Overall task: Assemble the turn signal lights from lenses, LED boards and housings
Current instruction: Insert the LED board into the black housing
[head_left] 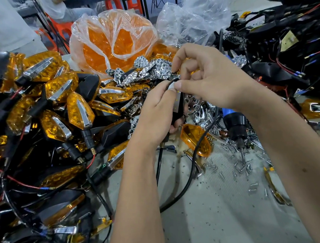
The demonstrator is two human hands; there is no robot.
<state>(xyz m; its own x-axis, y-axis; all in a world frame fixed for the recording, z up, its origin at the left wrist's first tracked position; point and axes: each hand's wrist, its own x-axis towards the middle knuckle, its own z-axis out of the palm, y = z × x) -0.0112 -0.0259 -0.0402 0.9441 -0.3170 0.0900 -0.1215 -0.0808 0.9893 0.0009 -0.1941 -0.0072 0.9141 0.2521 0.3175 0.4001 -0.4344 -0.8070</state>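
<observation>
Your hands meet mid-desk, fitting the LED board into a black housing.

Head view: your left hand (155,110) wraps the black housing (177,112) from below, fingers curled round it, and your right hand (207,76) pinches the small white LED board (172,86) at the housing's top, thumb and forefinger pressed together on it. Looks like the board-seating step, the lens not yet on. Next you probably need the board pushed flat, wires tucked, then grab the loose amber lens (196,139) lying just below your hands on the desk (211,204). The screwdriver (234,122) and scattered screws (242,168) sit to your right. Finished lights (57,103) are heaped left, bagged lenses (113,40) behind. Whether the board is fully seated, can't tell; your fingers hide it.
</observation>
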